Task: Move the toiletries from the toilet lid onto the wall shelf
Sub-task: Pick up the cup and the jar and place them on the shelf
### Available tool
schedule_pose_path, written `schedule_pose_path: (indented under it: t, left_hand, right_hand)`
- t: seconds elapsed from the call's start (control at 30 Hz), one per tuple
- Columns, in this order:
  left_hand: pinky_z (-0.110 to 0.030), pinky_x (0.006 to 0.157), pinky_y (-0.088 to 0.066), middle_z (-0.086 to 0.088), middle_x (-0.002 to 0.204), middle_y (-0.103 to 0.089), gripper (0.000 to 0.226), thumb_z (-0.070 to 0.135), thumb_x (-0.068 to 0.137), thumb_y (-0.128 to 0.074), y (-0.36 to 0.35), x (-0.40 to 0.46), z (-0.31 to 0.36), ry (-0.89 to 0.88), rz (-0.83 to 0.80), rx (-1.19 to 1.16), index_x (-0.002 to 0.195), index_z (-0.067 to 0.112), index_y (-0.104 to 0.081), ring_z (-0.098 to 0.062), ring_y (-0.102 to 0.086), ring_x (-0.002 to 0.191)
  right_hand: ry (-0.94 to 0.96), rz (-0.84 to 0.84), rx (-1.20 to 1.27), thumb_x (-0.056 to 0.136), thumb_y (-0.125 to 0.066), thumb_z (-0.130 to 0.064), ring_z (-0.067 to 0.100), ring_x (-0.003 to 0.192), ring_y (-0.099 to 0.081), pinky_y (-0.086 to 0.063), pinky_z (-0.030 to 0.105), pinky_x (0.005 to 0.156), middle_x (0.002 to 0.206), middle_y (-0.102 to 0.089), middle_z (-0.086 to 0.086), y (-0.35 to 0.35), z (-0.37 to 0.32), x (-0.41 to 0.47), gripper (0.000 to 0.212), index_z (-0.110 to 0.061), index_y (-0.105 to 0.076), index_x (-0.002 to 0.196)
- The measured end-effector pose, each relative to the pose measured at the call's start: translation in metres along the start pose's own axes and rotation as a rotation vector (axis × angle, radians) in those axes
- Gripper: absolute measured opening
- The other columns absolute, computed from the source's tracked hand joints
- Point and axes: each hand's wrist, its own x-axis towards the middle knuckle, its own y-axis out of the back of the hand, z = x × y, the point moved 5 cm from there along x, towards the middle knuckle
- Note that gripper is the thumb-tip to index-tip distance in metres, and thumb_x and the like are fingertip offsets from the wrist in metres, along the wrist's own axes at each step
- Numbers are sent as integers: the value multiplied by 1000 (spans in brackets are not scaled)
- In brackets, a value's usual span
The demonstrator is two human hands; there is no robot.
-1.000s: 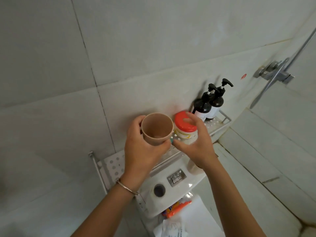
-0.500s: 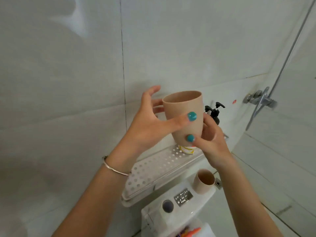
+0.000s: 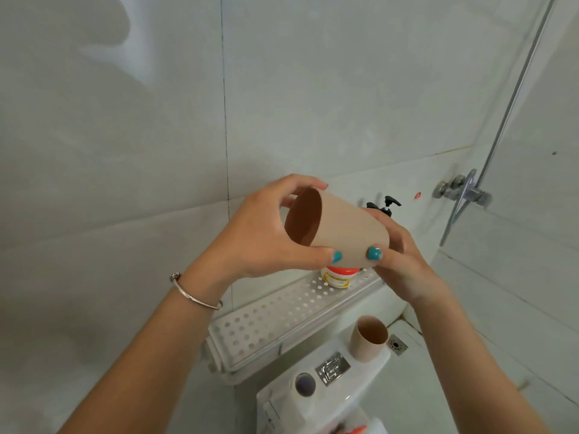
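Both hands are holding a beige cup (image 3: pixel 344 233) in the air above the wall shelf (image 3: pixel 282 314), and it is lying tipped onto its side with its open mouth facing left. The left hand (image 3: pixel 260 236) is gripping the cup at the rim end, its thumb running along the underside and its fingers curling over the top of the rim. The right hand (image 3: pixel 398 255) is gripping the base end, its thumb pressing the lower wall of the cup close to the left thumb, while its fingers are wrapping behind the base. A thin bracelet (image 3: pixel 194 294) is sitting on the left wrist. Directly beneath the cup, a jar with a red lid (image 3: pixel 340 277) is standing toward the right end of the perforated shelf, partly hidden by the cup and thumbs. The tops of two black pump bottles (image 3: pixel 388 204) are showing behind the right hand, nearer the shelf's right end. The shelf's left half is showing only its holes. Below the shelf, a second beige cup (image 3: pixel 368 338) is standing upright at the right edge of the toilet tank lid (image 3: pixel 354 380), beside the flush button plate (image 3: pixel 332 368). A shower valve (image 3: pixel 460 192) is fixed to the wall on the right.
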Motion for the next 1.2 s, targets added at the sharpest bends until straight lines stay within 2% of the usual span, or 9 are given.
schedule_pose_path:
  t: [0.13,0.23,0.33,0.47,0.67,0.93,1.07,1.13,1.2]
  left_hand:
    - [-26,96,-49,18,109,-63,72,49,41,-80,-2,-1,1,10,235,-143,110,41,-59,-4,-63,97]
    - [-28,94,-51,18,113,-63,73,50,44,-81,-13,-4,0,31,320,-186,113,39,-58,-5,-63,101]
    - [-26,93,-49,18,115,-60,75,50,46,-80,-22,-5,-5,61,272,-212,115,36,-54,-4,-59,106]
    - [-10,88,-35,21,128,-48,86,59,44,-79,-24,-6,-6,124,137,-15,120,41,-44,1,-45,119]
    - [-8,72,-48,26,107,-59,78,42,49,-85,-30,-8,-2,89,168,-54,117,40,-48,8,-57,96]
    - [-34,94,-51,5,124,-61,85,30,49,-90,-43,-24,-56,93,75,-346,125,26,-51,-19,-60,116]
    - [-23,93,-49,17,123,-61,82,23,52,-92,-52,-43,-91,170,98,-338,121,39,-51,-5,-58,116]
    - [-15,91,-47,25,118,-61,77,15,57,-91,-56,-53,-107,205,161,-304,116,45,-51,5,-58,112]
    - [-17,95,-47,19,118,-63,67,12,63,-88,-62,-61,-127,250,235,-272,116,38,-56,4,-59,112]
  right_hand:
    - [18,-4,338,62,-90,-40,33,120,-56,-48,51,99,129,-57,17,-15,13,-3,94,-5,-43,135]
    - [53,15,466,64,-89,-35,34,122,-52,-48,49,95,129,-53,20,-28,13,-1,97,3,-37,136]
    - [105,67,529,65,-88,-34,36,121,-50,-50,46,97,129,-50,23,-28,2,4,98,6,-37,138]
    - [109,136,385,55,-89,-42,29,105,-64,-55,42,87,112,-65,16,-15,-17,8,86,-3,-54,124]
    - [126,266,15,57,-75,-28,28,99,-62,-54,37,74,109,-63,15,-12,-28,6,70,-4,-57,120]
    - [56,-22,-347,51,-89,-30,9,105,-65,-54,24,79,110,-69,-10,-28,-34,-2,76,-23,-57,120]
    - [-2,-41,-446,53,-90,-23,14,109,-65,-55,28,86,117,-67,-4,-30,2,1,77,-25,-56,122]
    - [-30,28,-422,54,-89,-12,14,107,-65,-54,30,87,113,-68,-2,-26,30,3,73,-25,-57,118]
    - [-59,135,-426,53,-89,-12,17,108,-64,-54,34,90,113,-67,1,-20,60,5,72,-24,-57,116]
